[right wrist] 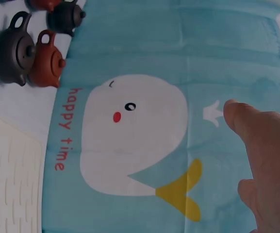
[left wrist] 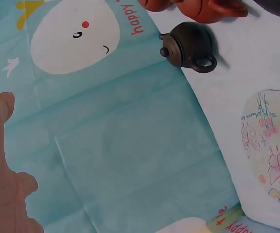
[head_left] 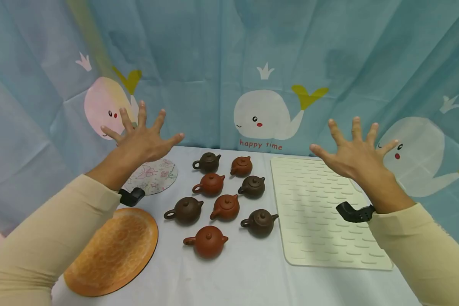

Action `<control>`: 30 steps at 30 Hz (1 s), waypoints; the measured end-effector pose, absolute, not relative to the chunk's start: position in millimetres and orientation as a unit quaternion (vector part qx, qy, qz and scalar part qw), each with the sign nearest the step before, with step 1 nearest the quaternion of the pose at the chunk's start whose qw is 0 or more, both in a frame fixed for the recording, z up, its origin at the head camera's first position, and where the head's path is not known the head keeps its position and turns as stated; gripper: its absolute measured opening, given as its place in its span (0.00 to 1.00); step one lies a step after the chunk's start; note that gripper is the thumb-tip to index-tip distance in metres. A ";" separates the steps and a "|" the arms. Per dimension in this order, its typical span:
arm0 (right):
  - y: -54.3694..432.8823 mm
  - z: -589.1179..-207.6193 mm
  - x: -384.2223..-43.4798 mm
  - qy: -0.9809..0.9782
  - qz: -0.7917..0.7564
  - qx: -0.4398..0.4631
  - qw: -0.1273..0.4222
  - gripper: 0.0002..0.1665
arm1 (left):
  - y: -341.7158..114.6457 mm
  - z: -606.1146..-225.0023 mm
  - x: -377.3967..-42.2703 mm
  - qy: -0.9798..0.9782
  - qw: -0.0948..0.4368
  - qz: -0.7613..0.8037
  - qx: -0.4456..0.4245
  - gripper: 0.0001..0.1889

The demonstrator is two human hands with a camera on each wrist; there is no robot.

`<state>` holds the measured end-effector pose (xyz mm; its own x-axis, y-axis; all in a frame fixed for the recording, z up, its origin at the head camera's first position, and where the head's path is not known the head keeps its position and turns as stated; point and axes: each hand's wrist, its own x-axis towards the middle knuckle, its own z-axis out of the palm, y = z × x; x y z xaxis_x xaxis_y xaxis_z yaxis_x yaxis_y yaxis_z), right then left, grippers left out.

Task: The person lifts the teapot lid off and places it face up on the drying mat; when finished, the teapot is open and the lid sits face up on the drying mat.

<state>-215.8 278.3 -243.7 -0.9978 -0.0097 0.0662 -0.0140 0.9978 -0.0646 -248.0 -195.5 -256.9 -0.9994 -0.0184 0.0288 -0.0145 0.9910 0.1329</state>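
Both hands are raised with fingers spread and hold nothing. In the head view the left hand (head_left: 140,142) is over the floral round mat (head_left: 157,176), left of the teapots. The right hand (head_left: 355,155) is above the far part of the cream ribbed mat (head_left: 317,212). Between them, several small clay teapots stand upright on the white table, some dark brown, like the one at the back (head_left: 208,162), others reddish, like the front one (head_left: 209,242). The left wrist view shows a dark teapot (left wrist: 190,46) beyond the left hand (left wrist: 6,179); the right wrist view shows the right hand (right wrist: 266,150) against the curtain.
An orange round mat (head_left: 114,250) lies at the front left, partly under the left forearm in view. A blue curtain (head_left: 214,76) with whale prints hangs right behind the table. Each wrist carries a black camera mount, such as the right one (head_left: 353,212).
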 end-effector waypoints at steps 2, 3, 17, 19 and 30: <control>276.6 -243.8 -215.5 -0.999 0.030 0.005 0.032 0.55 | -195.6 -258.3 -246.6 -0.997 0.014 -0.069 0.009 0.53; 276.1 -243.8 -215.1 -0.999 0.031 0.005 0.033 0.54 | -195.7 -259.2 -245.9 -0.997 0.014 -0.071 0.010 0.53; 274.3 -245.0 -211.0 -0.997 0.047 0.025 0.061 0.54 | -188.5 -266.7 -231.5 -0.995 0.026 -0.091 0.010 0.53; 274.2 -246.3 -210.2 -0.996 0.050 0.029 0.065 0.54 | -186.5 -267.3 -228.1 -0.994 0.038 -0.104 0.006 0.53; 273.6 -252.3 -205.2 -0.993 0.068 0.049 0.083 0.55 | -174.2 -272.2 -214.1 -0.988 0.085 -0.131 -0.010 0.52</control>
